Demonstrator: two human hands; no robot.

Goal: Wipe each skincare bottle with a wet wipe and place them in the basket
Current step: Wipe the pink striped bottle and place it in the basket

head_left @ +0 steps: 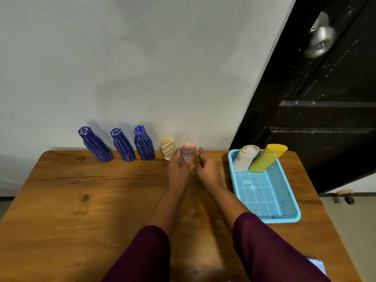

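Along the wall stand three blue bottles (95,146) (123,145) (143,144) with white streaks, then a tan tube (167,147) and a pink bottle (188,151). My left hand (178,169) grips the pink bottle from its left and hides its base. My right hand (207,169) hovers just right of that bottle, fingers loosely apart and one raised, a small gap between them. The blue basket (266,200) at the right holds a whitish tube (245,159) and a yellow bottle (266,157), both leaning at its far end. No wipe shows in either hand.
The wooden table (81,200) ends at the grey wall behind the bottles. A black door (325,98) with a metal knob stands beyond the basket. A white-blue packet corner (317,264) pokes out by my right sleeve.
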